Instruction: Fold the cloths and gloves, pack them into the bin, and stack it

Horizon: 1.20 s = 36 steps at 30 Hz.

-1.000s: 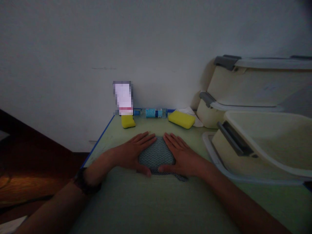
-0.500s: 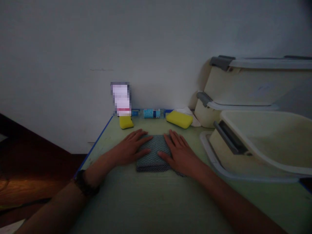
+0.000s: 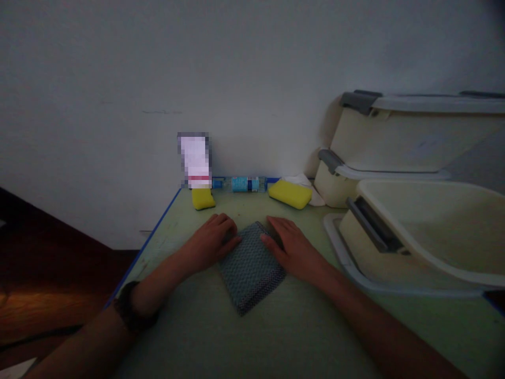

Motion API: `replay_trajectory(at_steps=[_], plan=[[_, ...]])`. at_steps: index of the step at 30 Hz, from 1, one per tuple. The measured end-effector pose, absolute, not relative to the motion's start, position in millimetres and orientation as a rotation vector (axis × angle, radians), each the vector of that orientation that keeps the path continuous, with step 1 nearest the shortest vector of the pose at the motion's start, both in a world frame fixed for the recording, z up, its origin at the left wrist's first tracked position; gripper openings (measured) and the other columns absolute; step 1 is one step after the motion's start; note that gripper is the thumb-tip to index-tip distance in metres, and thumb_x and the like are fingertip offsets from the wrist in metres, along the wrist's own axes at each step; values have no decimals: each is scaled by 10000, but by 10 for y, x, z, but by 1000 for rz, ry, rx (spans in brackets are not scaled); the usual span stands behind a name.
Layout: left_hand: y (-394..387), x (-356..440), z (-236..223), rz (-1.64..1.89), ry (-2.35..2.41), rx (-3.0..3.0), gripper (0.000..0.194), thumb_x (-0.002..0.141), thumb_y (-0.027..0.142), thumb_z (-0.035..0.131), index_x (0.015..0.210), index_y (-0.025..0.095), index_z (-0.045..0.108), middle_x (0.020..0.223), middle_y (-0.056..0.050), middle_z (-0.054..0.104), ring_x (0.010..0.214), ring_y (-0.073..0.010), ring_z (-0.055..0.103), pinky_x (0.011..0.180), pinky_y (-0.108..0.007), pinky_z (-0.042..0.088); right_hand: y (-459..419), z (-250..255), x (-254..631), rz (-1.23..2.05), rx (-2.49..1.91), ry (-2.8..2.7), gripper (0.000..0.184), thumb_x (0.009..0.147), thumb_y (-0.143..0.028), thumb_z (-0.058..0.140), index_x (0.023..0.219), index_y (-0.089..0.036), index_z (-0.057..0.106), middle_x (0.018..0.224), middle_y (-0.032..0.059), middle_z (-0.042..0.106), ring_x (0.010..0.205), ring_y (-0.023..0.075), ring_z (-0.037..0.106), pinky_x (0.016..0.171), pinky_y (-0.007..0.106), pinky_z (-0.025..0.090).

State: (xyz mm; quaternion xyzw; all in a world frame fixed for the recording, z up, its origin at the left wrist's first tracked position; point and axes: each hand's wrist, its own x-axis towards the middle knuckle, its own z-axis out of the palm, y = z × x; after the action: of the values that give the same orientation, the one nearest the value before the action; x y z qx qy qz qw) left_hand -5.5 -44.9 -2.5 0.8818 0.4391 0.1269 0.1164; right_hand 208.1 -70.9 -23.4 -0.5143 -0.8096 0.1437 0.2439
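Note:
A folded grey-green cloth [image 3: 252, 263] with a fine check pattern lies turned at a slant, one corner pointing toward me. My left hand [image 3: 211, 239] is at its upper left edge, fingers curled and the thumb against the cloth. On the other side, my right hand [image 3: 294, 245] grips the right edge, its thumb on top and the other fingers beyond and partly hidden. A dark band circles my left wrist.
Beneath everything is a pale green table [image 3: 189, 326] with a blue edge. At the back are a propped phone [image 3: 195, 160], a small yellow sponge [image 3: 202, 199], a lying bottle [image 3: 244, 184] and a larger yellow sponge [image 3: 291, 194]. Cream plastic bins [image 3: 379, 237] stand at the right.
The cloth has turned from square-on to slanted and come nearer to me. My hands went from lying flat on it to curling at its edges.

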Motion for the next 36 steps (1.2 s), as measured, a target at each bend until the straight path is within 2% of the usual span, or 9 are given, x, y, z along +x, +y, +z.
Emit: replay_trajectory(at_steps=[3, 7, 10, 13, 15, 19, 25, 30, 36], plan=[[-486, -23, 11, 399, 1244, 2535, 163, 840, 318, 417, 835, 175, 495, 851, -46, 539, 817, -186, 499, 721, -326, 417, -687, -199, 2093, 565, -1352, -2119, 551, 816, -462, 429, 1241, -110, 412, 1190, 145, 516, 1094, 235, 465, 956, 417, 346], [-547, 18, 63, 513, 1192, 2394, 155, 848, 334, 420, 838, 187, 466, 730, 4, 551, 651, -134, 529, 603, -269, 423, -692, -130, 2102, 823, -1329, -1946, 550, 785, -457, 489, 1245, -172, 391, 1141, 114, 537, 1006, 220, 520, 876, 407, 407], [-566, 30, 89, 779, 1116, 2208, 184, 784, 332, 537, 863, 192, 449, 798, 1, 565, 720, -128, 561, 643, -257, 455, -698, -80, 2094, 1026, -1258, -1833, 417, 771, -444, 514, 1083, -168, 503, 932, 59, 604, 820, 182, 573, 728, 336, 472], [-555, 34, 93, 874, 1042, 1928, 370, 702, 312, 642, 975, 201, 419, 869, -15, 579, 823, -158, 583, 664, -261, 490, -702, -48, 2068, 1101, -1204, -1691, 293, 753, -440, 533, 855, -165, 549, 765, 13, 596, 699, 156, 567, 614, 277, 474], [-530, 40, 73, 790, 1024, 1781, 448, 673, 291, 670, 1031, 199, 417, 851, -12, 597, 808, -169, 599, 648, -274, 506, -701, -47, 2047, 1076, -1187, -1579, 274, 738, -434, 552, 829, -176, 543, 777, 8, 600, 721, 158, 571, 631, 272, 475], [-460, 56, 1, 816, 1052, 1494, 437, 642, 250, 696, 1006, 171, 469, 840, -15, 632, 782, -171, 627, 719, -325, 515, -680, -89, 2033, 1051, -1187, -1383, 287, 745, -430, 542, 903, -191, 526, 865, 25, 615, 791, 171, 587, 703, 302, 488], [-419, 45, -16, 963, 1004, 1259, 313, 715, 275, 639, 967, 160, 494, 938, -64, 663, 879, -200, 629, 827, -371, 488, -656, -133, 2072, 1403, -1101, -1455, 367, 688, -344, 635, 1003, -187, 531, 998, 60, 634, 896, 194, 606, 790, 352, 497], [-439, 25, -14, 707, 887, 1299, 470, 672, 193, 671, 1087, 175, 450, 1074, -86, 616, 960, -224, 599, 829, -386, 490, -640, -144, 2099, 1325, -1164, -1448, 354, 701, -340, 626, 999, -163, 555, 1023, 76, 631, 906, 202, 606, 824, 377, 482], [-398, 2, -78, 753, 876, 1246, 469, 702, 184, 652, 1126, 184, 450, 1093, -73, 608, 953, -212, 601, 858, -374, 467, -595, -153, 2176, 1614, -1024, -1472, 396, 679, -311, 657, 1029, -169, 540, 1003, 56, 636, 902, 191, 601, 799, 345, 487]])
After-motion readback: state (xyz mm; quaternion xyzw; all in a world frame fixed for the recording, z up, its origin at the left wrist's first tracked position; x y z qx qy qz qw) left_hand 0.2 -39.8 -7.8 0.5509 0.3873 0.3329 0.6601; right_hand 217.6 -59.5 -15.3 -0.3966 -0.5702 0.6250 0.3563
